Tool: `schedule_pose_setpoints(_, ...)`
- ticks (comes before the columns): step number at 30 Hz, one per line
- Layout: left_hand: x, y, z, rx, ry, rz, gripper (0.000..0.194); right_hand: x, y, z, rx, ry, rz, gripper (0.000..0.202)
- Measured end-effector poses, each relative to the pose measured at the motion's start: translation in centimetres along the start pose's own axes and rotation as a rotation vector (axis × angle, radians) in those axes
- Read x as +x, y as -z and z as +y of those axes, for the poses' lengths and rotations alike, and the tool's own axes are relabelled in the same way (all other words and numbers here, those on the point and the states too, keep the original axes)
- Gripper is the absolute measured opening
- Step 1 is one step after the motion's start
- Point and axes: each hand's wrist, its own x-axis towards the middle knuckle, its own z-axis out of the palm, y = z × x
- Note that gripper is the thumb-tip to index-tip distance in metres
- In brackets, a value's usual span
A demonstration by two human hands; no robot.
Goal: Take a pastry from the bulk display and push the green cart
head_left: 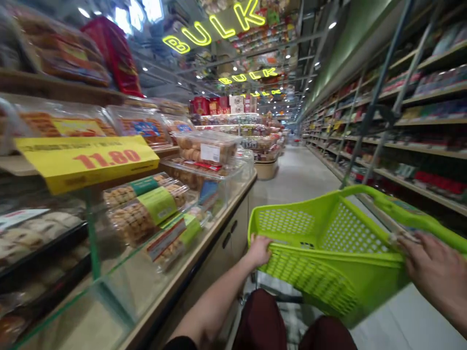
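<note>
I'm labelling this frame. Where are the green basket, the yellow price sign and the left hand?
green basket [350,287], head view, front wall.
yellow price sign [87,160], head view, middle.
left hand [259,250], head view, back.

So I'm looking down a long supermarket aisle [302,170] with a pale, shiny floor. On my left there's a glass-fronted counter [204,243] stacked with boxed cookies and pastries, and a yellow price tag [85,160] reading 11.80 hangs off its upper shelf. Tall shelving [412,126] packed with goods runs along the right side. Overhead, yellow neon BULK signs [215,26] repeat into the distance, with small ceiling spotlights and a green wall band up top.
</note>
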Motion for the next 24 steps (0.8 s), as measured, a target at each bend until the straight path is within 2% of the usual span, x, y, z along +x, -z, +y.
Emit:
schedule_pose_setpoints(2,-0.7,-0.8,-0.8,0.034,0.093,0.087,0.053,-0.6,0.9,-0.2,-0.271,0.044,0.046,0.041)
schedule_pose_setpoints(4,-1.4,-1.4,-1.3,0.089,0.166,0.118,0.055,-1.0,-0.8,-2.0,-0.403,0.129,0.026,0.039)
schedule_pose_setpoints(8,-2.1,-1.7,-1.4,0.218,0.153,0.1,0.047,-2.5,-6.2,-7.1,-0.339,0.359,-0.028,0.036)
schedule_pose_setpoints(10,-2.2,-1.4,-1.2,0.268,0.132,0.11,0.043,-3.5,-7.5,-8.0,-0.305,0.447,-0.042,0.036)
schedule_pose_setpoints(13,-2.6,-0.9,-1.0,0.302,0.082,0.124,0.038,-4.1,-6.5,-6.3,-0.315,0.491,-0.047,0.032)
schedule_pose_setpoints(16,-2.9,-0.7,-0.7,0.333,0.046,0.14,0.035,-3.6,-3.5,-3.0,-0.364,0.441,0.012,0.029)
schedule_pose_setpoints(18,-3.0,-0.9,-0.5,0.353,0.044,0.14,0.034,-3.3,-1.3,-1.6,-0.422,0.349,0.09,0.029)
schedule_pose_setpoints(21,-2.9,-1.2,-0.1,0.369,0.065,0.127,0.033,-3.5,0.1,-2.5,-0.48,0.207,0.18,0.03)
schedule_pose_setpoints(22,-2.8,-1.4,0.0,0.369,0.074,0.122,0.033,-3.8,-0.3,-3.4,-0.477,0.188,0.177,0.031)
schedule_pose_setpoints(24,-2.5,-1.6,0.2,0.358,0.084,0.109,0.033,-4.3,-2.0,-5.6,-0.445,0.227,0.078,0.034)
